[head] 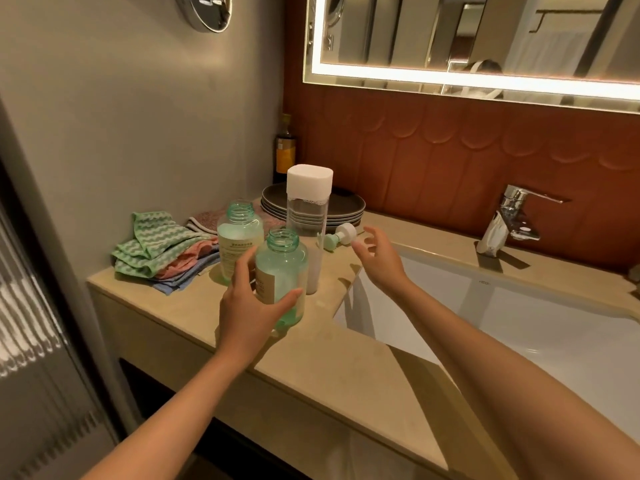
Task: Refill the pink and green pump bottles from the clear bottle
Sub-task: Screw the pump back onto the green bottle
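Head view: my left hand [251,308] grips the nearer green bottle [282,271], upright and uncapped at frame centre. My right hand [375,258] hangs loose with fingers spread, holding nothing. Just up-left of it the clear bottle [306,216] stands upright, capped white, so the right hand is nearer.

Tight cluster on the counter [194,306] — two open green bottles [282,271] [239,237] and the tall clear bottle [306,230] stand almost touching, no gap for fingers between them. At ten o'clock folded cloths [162,251] block the way; at twelve, stacked plates [346,209]. Open room lies at three o'clock over the sink [519,323], and on the bare counter front at six.
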`<act>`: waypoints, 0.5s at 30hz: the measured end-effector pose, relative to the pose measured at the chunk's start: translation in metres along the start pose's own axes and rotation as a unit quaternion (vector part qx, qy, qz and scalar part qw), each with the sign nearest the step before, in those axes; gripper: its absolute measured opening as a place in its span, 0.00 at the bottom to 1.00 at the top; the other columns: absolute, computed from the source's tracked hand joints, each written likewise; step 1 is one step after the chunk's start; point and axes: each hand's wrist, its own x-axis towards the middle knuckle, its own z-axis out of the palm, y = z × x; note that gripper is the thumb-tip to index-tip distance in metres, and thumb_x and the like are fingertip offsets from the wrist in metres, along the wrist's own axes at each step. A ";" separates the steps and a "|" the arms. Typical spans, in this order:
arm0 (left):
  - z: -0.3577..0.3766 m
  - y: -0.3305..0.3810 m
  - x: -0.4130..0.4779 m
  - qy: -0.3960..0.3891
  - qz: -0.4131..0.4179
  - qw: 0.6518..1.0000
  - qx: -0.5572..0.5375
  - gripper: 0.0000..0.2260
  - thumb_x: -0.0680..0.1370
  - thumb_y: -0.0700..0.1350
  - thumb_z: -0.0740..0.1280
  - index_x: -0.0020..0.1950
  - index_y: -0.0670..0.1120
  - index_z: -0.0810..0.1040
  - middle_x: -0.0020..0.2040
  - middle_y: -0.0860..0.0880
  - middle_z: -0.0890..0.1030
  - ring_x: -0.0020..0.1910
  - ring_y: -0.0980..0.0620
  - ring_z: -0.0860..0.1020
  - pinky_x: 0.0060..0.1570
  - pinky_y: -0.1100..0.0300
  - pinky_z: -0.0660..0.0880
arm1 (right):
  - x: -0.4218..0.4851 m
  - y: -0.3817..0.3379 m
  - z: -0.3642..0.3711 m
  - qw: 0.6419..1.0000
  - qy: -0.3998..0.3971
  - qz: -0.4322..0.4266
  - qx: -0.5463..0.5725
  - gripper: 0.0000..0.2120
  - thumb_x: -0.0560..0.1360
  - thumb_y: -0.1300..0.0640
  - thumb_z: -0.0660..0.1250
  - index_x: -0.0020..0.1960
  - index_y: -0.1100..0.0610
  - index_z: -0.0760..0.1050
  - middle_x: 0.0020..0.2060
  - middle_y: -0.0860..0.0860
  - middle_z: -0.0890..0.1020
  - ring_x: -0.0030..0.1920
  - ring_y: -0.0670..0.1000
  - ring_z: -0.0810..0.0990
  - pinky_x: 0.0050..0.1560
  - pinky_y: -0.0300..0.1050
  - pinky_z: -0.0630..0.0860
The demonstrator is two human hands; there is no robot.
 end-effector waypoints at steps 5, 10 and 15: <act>0.008 -0.002 0.005 -0.008 -0.004 1.000 -0.020 0.38 0.65 0.47 0.78 0.69 0.54 0.63 0.60 0.59 0.70 0.60 0.57 0.70 0.54 0.61 0.70 | 0.049 0.014 0.015 0.990 -0.034 -0.035 -0.134 0.25 0.75 0.57 0.67 0.70 0.52 0.64 0.67 0.53 0.69 0.65 0.55 0.69 0.63 0.51 0.69; 0.014 -0.004 0.010 -0.008 -0.005 1.000 -0.029 0.37 0.64 0.48 0.78 0.66 0.59 0.62 0.57 0.67 0.70 0.60 0.59 0.71 0.55 0.65 0.71 | 0.090 0.028 0.037 0.937 -0.079 -0.126 -0.316 0.33 0.74 0.60 0.69 0.74 0.50 0.59 0.73 0.54 0.62 0.70 0.57 0.64 0.65 0.53 0.68; 0.013 -0.005 0.010 -0.002 -0.005 1.000 -0.029 0.36 0.63 0.49 0.78 0.65 0.61 0.62 0.58 0.68 0.70 0.60 0.61 0.72 0.56 0.62 0.73 | 0.110 0.031 0.051 0.901 -0.092 -0.141 -0.399 0.33 0.75 0.58 0.68 0.74 0.49 0.56 0.73 0.55 0.62 0.69 0.59 0.64 0.64 0.54 0.71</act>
